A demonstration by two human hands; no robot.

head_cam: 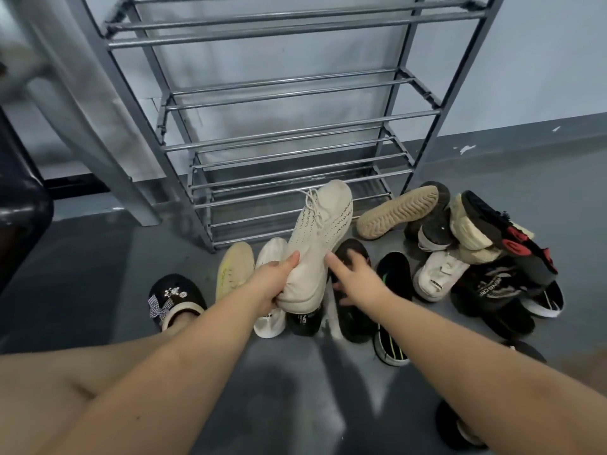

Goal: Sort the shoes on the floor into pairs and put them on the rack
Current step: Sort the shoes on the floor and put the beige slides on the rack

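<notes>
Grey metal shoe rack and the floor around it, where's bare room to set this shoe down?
Every tier of the grey metal shoe rack is bare. Grey floor left of the rack is open. Crowded: the black-and-white shoe heap at right, where the cream knit sneaker is held.

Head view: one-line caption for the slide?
Left hand grips a cream sneaker before the bare rack; right hand reaches toward shoes on the floor.

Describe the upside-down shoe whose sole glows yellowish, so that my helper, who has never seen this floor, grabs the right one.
Start at the grey metal rack and drop to its front left foot. The shoe lies on the floor just there, left of a white shoe. It alone shows a pale yellow-tan sole facing up.
</notes>
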